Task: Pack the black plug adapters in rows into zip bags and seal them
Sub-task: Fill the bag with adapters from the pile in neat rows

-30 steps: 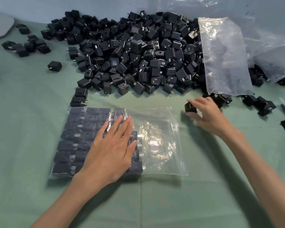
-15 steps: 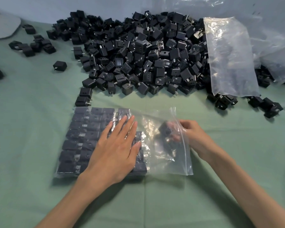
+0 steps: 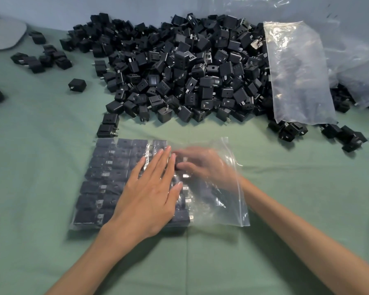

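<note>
The zip bag (image 3: 219, 209) is lying flat toward the front edge of the table (image 3: 41, 167), with its open mouth facing the right edge. The left hand (image 3: 149, 194) is pressing on it with straight, spread fingers, pinning the packed rows of black plug adapters (image 3: 107, 179) through the film. The right hand (image 3: 205, 167) is reaching inside the mouth; blur is hiding whether it is gripping anything. The adapters are probably rigid and light, with prongs liable to snag the thin, slippery film, so pinching each across its flat sides is advisable. The loose pile (image 3: 190, 67) is sitting toward the back edge.
</note>
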### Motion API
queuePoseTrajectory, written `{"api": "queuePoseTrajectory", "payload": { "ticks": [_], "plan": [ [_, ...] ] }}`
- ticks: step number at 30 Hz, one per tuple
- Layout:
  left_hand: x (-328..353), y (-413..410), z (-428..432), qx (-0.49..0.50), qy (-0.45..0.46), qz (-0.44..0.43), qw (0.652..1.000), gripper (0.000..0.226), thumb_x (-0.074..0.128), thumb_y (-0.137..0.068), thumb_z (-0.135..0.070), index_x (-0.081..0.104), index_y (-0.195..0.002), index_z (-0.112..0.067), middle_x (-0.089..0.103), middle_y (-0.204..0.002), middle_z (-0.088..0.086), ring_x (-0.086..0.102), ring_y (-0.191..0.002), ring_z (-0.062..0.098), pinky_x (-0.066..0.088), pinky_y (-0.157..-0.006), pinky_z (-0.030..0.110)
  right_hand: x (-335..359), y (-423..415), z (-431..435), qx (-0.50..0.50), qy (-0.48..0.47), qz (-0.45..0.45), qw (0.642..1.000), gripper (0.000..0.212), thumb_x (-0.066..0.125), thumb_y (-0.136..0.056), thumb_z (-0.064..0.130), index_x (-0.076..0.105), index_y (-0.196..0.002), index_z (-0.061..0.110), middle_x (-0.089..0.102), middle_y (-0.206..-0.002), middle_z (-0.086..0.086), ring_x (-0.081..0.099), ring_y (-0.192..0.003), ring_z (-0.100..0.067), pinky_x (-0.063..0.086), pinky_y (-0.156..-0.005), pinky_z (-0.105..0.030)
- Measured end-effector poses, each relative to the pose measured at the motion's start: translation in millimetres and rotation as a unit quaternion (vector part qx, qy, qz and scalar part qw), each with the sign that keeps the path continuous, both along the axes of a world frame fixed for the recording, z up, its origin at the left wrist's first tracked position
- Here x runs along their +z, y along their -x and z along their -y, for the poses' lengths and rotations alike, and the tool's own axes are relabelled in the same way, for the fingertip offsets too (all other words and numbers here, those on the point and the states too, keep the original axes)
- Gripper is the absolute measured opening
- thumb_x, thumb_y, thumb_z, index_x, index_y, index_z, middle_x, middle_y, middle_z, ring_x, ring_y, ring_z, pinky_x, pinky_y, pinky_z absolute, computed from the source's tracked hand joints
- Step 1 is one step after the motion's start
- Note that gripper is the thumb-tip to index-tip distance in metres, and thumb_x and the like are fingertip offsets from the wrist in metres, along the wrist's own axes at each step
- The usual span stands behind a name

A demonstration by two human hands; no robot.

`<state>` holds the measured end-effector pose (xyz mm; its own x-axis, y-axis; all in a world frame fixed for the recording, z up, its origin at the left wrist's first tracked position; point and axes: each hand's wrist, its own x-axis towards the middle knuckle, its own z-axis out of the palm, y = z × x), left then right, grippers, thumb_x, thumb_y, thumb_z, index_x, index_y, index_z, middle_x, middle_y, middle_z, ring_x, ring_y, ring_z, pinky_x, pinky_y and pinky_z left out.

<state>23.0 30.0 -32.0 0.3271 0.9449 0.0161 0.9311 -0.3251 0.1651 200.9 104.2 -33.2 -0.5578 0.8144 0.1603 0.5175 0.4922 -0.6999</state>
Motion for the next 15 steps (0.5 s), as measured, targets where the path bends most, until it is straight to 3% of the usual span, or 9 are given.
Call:
{"api": "queuePoseTrajectory", "payload": {
  "ticks": [2, 4, 7, 11, 13, 15],
  "plan": [
    [0.3, -0.6, -0.3, 0.002, 0.000, 0.001, 1.000, 0.071, -0.021, -0.084, -0.051, -0.027, -0.146, -0.017, -0.036, -0.153, -0.005, -0.034, -0.139, 0.003, -0.012, -0.119, 0.035, 3.7, -0.4, 5.1, -0.009, 0.140, -0.092, 0.986, 0.030, 0.055, -0.097, 0.012, 0.061, -0.125, 0.005, 0.070, -0.109, -0.012, 0.068, -0.097, -0.023, 0.053, -0.088, -0.046],
    [0.3, -0.5, -0.8, 0.004, 0.000, 0.007, 1.000, 0.072, -0.021, -0.084, -0.052, -0.027, -0.147, -0.017, -0.036, -0.153, -0.006, -0.033, -0.138, 0.002, -0.013, -0.119, 0.035, 5.6, -2.4, 7.0, -0.044, 0.215, -0.150, 0.964, 0.028, 0.053, -0.097, 0.008, 0.060, -0.122, -0.003, 0.066, -0.118, -0.018, 0.064, -0.109, -0.031, 0.049, -0.096, -0.050],
    [-0.2, -0.2, -0.5, 0.004, 0.002, 0.010, 1.000, 0.072, -0.021, -0.084, -0.053, -0.027, -0.147, -0.018, -0.035, -0.153, -0.007, -0.034, -0.137, 0.001, -0.013, -0.119, 0.035, 5.5, -0.5, 5.1, -0.090, 0.205, -0.146, 0.964, 0.023, 0.055, -0.095, 0.004, 0.064, -0.114, -0.005, 0.066, -0.114, -0.021, 0.062, -0.108, -0.036, 0.050, -0.097, -0.036],
    [-1.0, -0.5, -0.8, 0.000, 0.001, -0.003, 1.000, 0.070, -0.022, -0.085, -0.052, -0.023, -0.148, -0.022, -0.030, -0.155, -0.011, -0.035, -0.137, 0.002, -0.014, -0.119, 0.036, 4.4, 0.3, 2.7, -0.119, 0.213, -0.180, 0.953, 0.011, 0.062, -0.091, 0.007, 0.070, -0.094, 0.000, 0.070, -0.097, -0.023, 0.067, -0.094, -0.039, 0.051, -0.087, -0.056],
    [-1.3, -0.1, -0.6, -0.004, 0.001, -0.010, 1.000, 0.069, -0.023, -0.085, -0.051, -0.023, -0.148, -0.025, -0.030, -0.155, -0.013, -0.036, -0.137, 0.002, -0.014, -0.119, 0.037, -1.3, -2.2, 2.4, -0.089, 0.241, -0.208, 0.944, 0.011, 0.060, -0.091, 0.003, 0.070, -0.094, 0.001, 0.071, -0.095, -0.020, 0.069, -0.090, -0.032, 0.054, -0.085, -0.049],
    [-1.9, 0.0, -0.9, -0.002, 0.002, -0.011, 1.000, 0.068, -0.023, -0.085, -0.052, -0.022, -0.148, -0.028, -0.029, -0.155, -0.015, -0.036, -0.137, 0.001, -0.015, -0.118, 0.037, -0.7, -14.5, -0.2, 0.006, 0.322, -0.227, 0.919, 0.027, 0.049, -0.091, -0.010, 0.060, -0.116, -0.007, 0.070, -0.109, -0.009, 0.067, -0.102, -0.022, 0.051, -0.093, -0.037]
  ]
}}
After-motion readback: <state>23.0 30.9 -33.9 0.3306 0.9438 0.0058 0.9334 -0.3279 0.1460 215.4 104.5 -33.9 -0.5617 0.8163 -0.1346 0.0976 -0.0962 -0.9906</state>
